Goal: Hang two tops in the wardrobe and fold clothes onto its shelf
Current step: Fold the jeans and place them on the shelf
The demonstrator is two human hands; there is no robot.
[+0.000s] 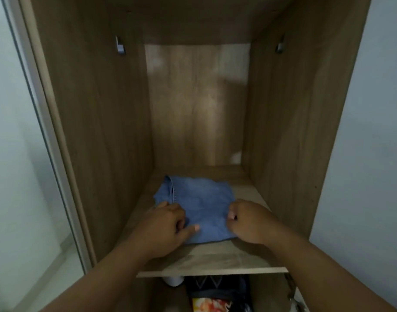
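Note:
A folded blue denim garment (199, 203) lies on the wooden shelf (215, 257) inside the open wardrobe (98, 131). My left hand (163, 228) rests on the garment's left front edge, fingers curled, with the thumb stretched flat across the cloth. My right hand (247, 221) sits at the garment's right front corner, its fingers curled in and pinching the fabric edge. Both forearms reach in from the bottom of the frame.
Two metal rail brackets, the left bracket (120, 45) and the right bracket (280, 47), are fixed high on the side walls; no rail shows between them. Below the shelf lie dark and colourful items (215, 293) and a white object (174, 280). A pale wall (362, 154) flanks the right side.

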